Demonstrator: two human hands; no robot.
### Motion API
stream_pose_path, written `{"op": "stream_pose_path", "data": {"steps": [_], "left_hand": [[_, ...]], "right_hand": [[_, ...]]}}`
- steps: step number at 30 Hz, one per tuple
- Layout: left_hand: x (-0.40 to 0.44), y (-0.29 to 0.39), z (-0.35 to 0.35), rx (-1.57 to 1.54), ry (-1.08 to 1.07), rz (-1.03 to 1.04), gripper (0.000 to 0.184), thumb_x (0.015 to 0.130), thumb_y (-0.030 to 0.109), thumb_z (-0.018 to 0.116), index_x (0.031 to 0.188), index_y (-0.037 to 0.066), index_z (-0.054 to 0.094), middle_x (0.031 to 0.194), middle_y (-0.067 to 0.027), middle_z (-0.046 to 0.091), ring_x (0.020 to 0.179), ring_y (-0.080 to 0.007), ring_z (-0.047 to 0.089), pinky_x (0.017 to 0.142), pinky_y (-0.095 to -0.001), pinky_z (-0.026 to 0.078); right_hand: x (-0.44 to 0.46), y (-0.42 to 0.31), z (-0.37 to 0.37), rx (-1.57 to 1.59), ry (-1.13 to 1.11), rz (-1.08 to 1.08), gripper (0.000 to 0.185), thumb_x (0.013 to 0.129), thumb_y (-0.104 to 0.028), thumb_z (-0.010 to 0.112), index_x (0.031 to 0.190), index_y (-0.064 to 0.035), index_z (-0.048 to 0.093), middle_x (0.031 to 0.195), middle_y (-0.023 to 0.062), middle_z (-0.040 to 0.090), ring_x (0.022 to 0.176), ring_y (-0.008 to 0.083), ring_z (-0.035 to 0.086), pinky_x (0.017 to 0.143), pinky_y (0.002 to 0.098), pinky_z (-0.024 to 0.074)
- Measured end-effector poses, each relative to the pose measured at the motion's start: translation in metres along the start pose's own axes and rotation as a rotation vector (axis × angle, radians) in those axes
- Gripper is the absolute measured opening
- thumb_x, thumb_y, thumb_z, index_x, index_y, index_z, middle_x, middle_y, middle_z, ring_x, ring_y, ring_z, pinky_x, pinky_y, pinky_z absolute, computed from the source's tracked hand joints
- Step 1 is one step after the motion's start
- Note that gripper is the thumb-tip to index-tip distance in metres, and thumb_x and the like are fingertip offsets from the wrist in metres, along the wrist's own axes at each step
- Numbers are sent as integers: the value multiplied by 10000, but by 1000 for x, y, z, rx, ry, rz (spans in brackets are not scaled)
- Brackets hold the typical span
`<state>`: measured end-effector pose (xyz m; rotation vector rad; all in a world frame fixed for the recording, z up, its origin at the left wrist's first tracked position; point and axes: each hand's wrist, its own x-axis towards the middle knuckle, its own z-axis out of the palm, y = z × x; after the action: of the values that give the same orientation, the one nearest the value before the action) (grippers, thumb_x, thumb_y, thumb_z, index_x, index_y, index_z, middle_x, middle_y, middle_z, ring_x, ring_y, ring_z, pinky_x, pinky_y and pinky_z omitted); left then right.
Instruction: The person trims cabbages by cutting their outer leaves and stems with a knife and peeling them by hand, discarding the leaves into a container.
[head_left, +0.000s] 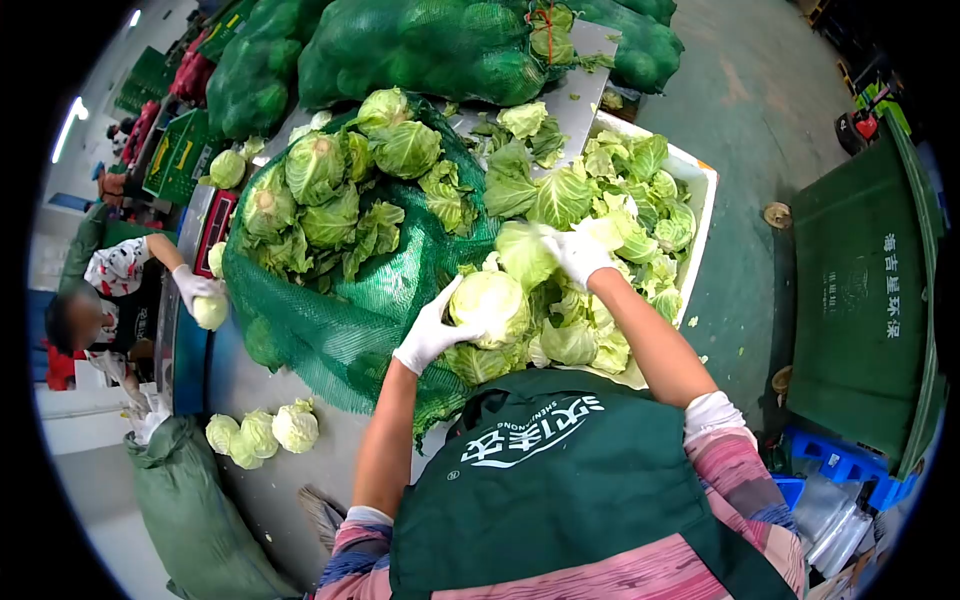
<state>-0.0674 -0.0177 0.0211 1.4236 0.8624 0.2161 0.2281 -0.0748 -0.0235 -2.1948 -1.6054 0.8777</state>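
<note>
My left hand point(434, 328), in a white glove, grips a pale green cabbage point(490, 308) from its left side. Just above that head, my right hand point(580, 254), also white-gloved and slightly blurred, pinches a loose cabbage leaf point(525, 256). Under and beyond my right hand is a white box point(703, 190) heaped with green outer leaves point(640, 235). To the left, an opened green mesh sack point(345, 330) holds several untrimmed cabbages point(316, 168).
Full mesh sacks point(420, 50) lie at the back of the metal table point(590, 95). Trimmed cabbages point(258, 434) sit at the left. Across there, a co-worker's gloved hand point(197, 288) holds another cabbage point(210, 311). A large green bin point(860, 300) stands at the right.
</note>
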Motion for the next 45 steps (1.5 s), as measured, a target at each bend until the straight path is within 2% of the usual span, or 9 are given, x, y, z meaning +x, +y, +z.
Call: {"op": "stream_pose_path", "data": {"steps": [7, 13, 21, 27, 31, 32, 34, 37, 45], "left_hand": [[-11, -22, 30, -516, 290, -141, 852, 747, 108, 766, 1447, 87, 282, 1338, -118, 481, 1179, -258, 519, 883, -427, 527], [8, 9, 64, -663, 557, -335, 809, 777, 110, 748, 1377, 213, 216, 1341, -130, 377, 1210, -322, 448, 818, -550, 538], [18, 2, 96, -707, 803, -313, 767, 774, 101, 753, 1311, 193, 213, 1357, -123, 344, 1182, -331, 458, 809, -553, 540], [4, -17, 91, -717, 649, -125, 679, 831, 45, 673, 1335, 166, 234, 1360, -131, 357, 1191, -328, 460, 782, -541, 560], [-21, -27, 42, -958, 327, -70, 558, 865, 73, 632, 1348, 106, 355, 1342, -124, 428, 1190, -314, 505, 825, -522, 558], [-20, -54, 37, -666, 294, 83, 542, 869, 83, 630, 1350, 98, 381, 1343, -118, 441, 1191, -300, 509, 830, -525, 558], [-17, -35, 36, -719, 332, -30, 556, 868, 82, 631, 1360, 96, 372, 1349, -118, 438, 1195, -299, 507, 828, -520, 560], [-11, -17, 41, -762, 376, -143, 587, 867, 86, 638, 1382, 99, 354, 1339, -110, 462, 1166, -284, 534, 806, -498, 568], [4, -3, 36, -462, 387, -259, 605, 856, 160, 673, 1375, 128, 365, 1262, -79, 528, 1075, -238, 592, 744, -424, 571]], "right_hand": [[-44, -24, 15, 268, 158, 165, 582, 984, -380, 376, 1480, -108, 237, 784, 253, 647, 691, 424, 626, 680, 492, 508], [-72, -73, 59, 233, 137, -64, 545, 975, -310, 461, 1428, -27, 351, 605, 181, 617, 514, 314, 608, 552, 420, 502], [-60, -80, 49, 93, 156, -11, 549, 980, -375, 403, 1375, 5, 424, 707, 268, 627, 640, 409, 628, 619, 484, 501], [-29, -27, 40, 302, 93, 237, 480, 988, -415, 351, 1196, -68, 611, 959, 229, 664, 890, 387, 640, 809, 463, 499], [-34, 21, 37, 195, 265, 266, 486, 990, -431, 355, 1241, -81, 581, 909, 217, 672, 811, 388, 648, 717, 474, 513], [-40, 8, 26, 197, 258, 265, 486, 990, -431, 355, 1241, -81, 581, 909, 217, 672, 811, 388, 648, 717, 474, 513], [-47, -23, 13, 50, 244, 205, 511, 986, -450, 357, 1362, -120, 462, 834, 212, 667, 742, 387, 640, 649, 484, 505], [-57, -50, 29, -69, 217, -339, 567, 984, -449, 381, 1479, -192, 274, 682, 147, 632, 600, 332, 619, 546, 422, 492], [-35, -62, 33, -209, 64, -429, 580, 978, -471, 390, 1470, -178, 303, 697, 131, 638, 593, 312, 616, 519, 418, 479]]}}
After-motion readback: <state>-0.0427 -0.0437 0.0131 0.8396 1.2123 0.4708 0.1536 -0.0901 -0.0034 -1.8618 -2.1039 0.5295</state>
